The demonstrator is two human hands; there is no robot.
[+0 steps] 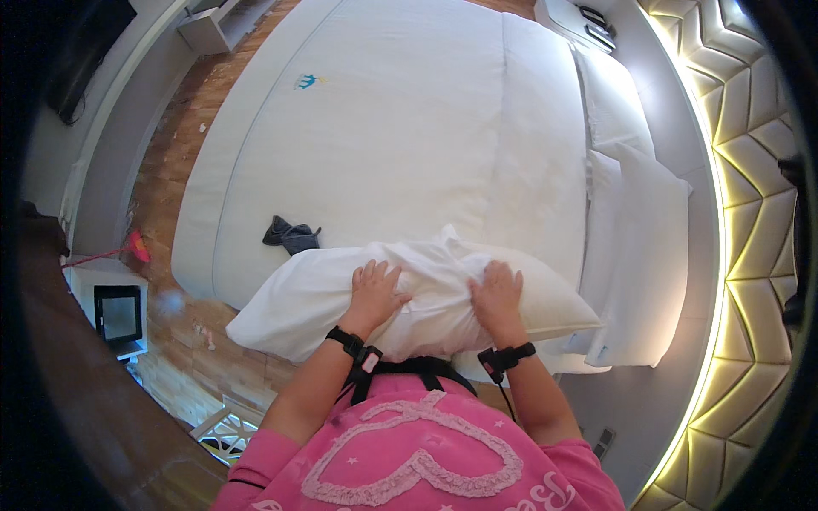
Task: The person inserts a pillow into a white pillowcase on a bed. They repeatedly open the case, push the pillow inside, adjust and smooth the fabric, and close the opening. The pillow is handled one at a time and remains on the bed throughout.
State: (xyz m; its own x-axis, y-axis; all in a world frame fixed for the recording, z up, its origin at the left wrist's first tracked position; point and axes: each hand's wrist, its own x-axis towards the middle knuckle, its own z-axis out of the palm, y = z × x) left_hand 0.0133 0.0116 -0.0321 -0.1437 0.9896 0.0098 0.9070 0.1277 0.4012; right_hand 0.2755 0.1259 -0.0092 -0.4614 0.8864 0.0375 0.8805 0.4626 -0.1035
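Note:
A white pillow [294, 300] lies lengthwise across the near side of the bed, against the front of my body. Its loose white cloth is bunched and creased between my hands, and the right end looks smoother and slightly creamier. My left hand [374, 297] grips the cloth left of the middle, fingers pointing away from me. To the right of the folds, my right hand [498, 297] takes hold of the pillow with bent fingers. Just beyond the pillow's left half, a dark grey cloth item [294, 235] rests on the white bed cover [396, 140].
More white pillows [645, 255] lie at the head end, beside a padded wall panel [741, 255] with lit edging. A white nightstand [569, 25] stands at the far right corner. Left of the bed are wooden flooring [185, 160], a red-headed broom [137, 246] and a white cabinet [83, 281].

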